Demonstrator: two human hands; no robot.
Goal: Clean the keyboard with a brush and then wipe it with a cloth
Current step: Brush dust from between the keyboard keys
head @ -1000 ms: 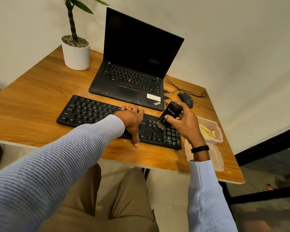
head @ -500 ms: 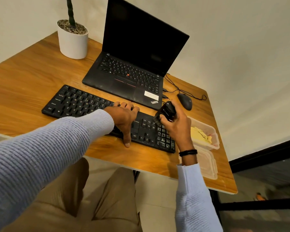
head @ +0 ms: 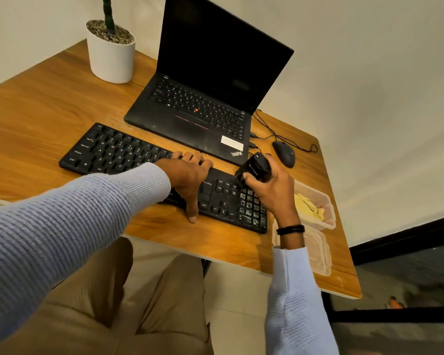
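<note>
Hands: my left hand (head: pixel 189 175) lies flat and spread on the keyboard (head: pixel 118 152), thumb hooked over the near edge; my right hand (head: pixel 272 189) is curled tight around the brush (head: pixel 255 167).
Why the left presses: I judge it pins the board so the strokes do not push it across the desk (head: pixel 36 106).
Why the brush tilts: its head points down toward 8 o'clock, at the keys just left of the number pad; the bristles are hidden behind my fingers, so I cannot tell whether they touch.
Keyboard: long, flat, matte black plastic, lying slantwise in front of me, its right end at 3 o'clock of my left hand.
Brush: stubby, smooth dark body with pale lettering.
Cloth: yellow, soft and crumpled cloth (head: pixel 306 207) waits in a clear plastic tub (head: pixel 327 201) at 3 o'clock of the keyboard's right end, within reach for the wiping step.
Lid: clear lid (head: pixel 318 254) lies flat at 6 o'clock of the tub.
Desk: warm wood grain, smooth.
</note>
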